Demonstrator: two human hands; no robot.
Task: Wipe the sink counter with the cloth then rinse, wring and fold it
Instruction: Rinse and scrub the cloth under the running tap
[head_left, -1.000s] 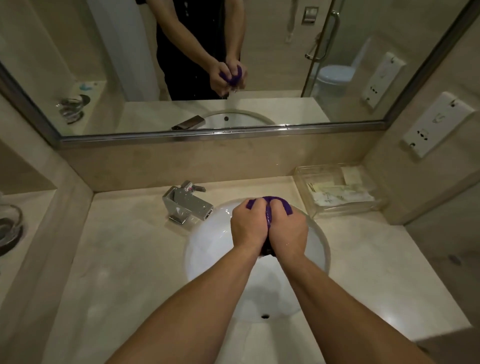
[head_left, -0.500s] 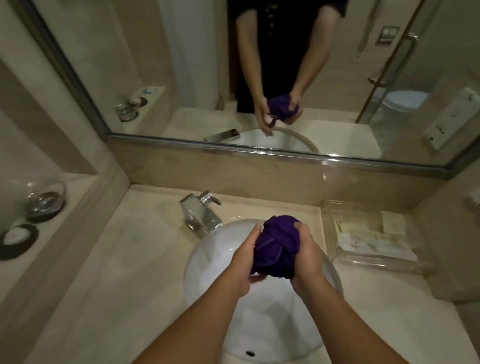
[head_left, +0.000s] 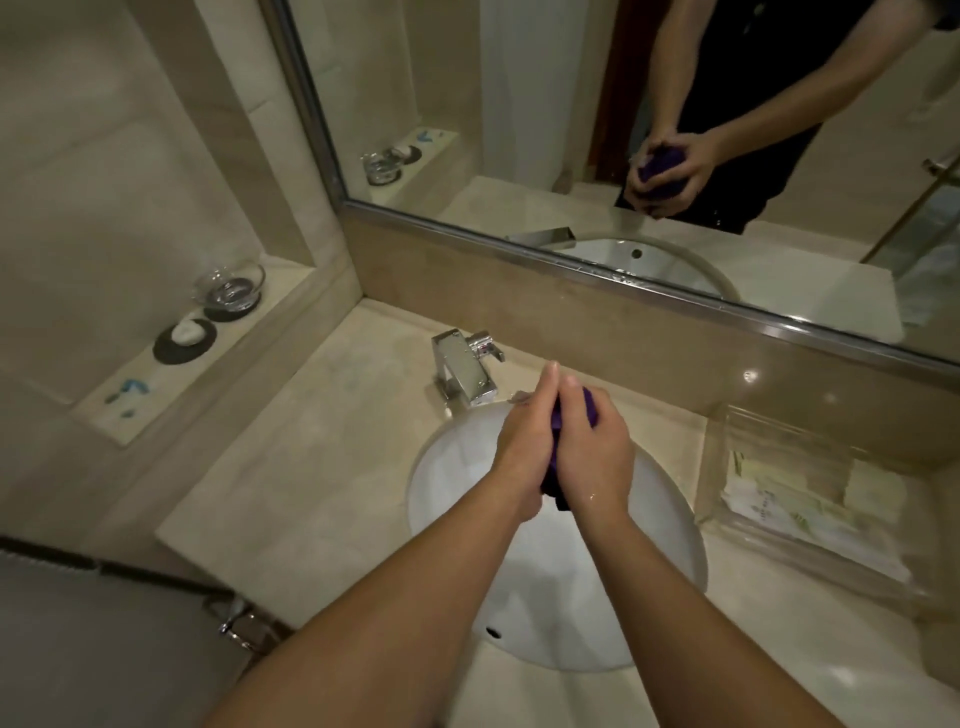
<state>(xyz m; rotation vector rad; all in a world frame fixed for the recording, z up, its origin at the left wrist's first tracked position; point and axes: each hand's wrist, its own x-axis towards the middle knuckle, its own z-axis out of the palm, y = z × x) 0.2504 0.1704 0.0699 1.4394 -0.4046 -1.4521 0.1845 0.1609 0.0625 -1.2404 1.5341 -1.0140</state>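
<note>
A purple cloth (head_left: 557, 439) is squeezed into a tight wad between my two hands above the white sink bowl (head_left: 457, 483). My left hand (head_left: 522, 441) presses on its left side and my right hand (head_left: 597, 452) on its right, palms together. Only a thin strip of the cloth shows between them, with a dark end poking out below near my wrists. The chrome tap (head_left: 465, 371) stands just behind my fingertips; I cannot tell whether water runs. The beige stone counter (head_left: 317, 467) surrounds the bowl.
A clear plastic tray (head_left: 810, 499) with paper packets sits on the counter to the right. On the left ledge stand a glass dish (head_left: 228, 286) and a soap on a dark coaster (head_left: 185, 335). A mirror (head_left: 571, 130) runs along the back wall.
My hands have pressed closer together, so the bunched cloth is now nearly hidden between the palms. The camera has swung to the left and tilted.
</note>
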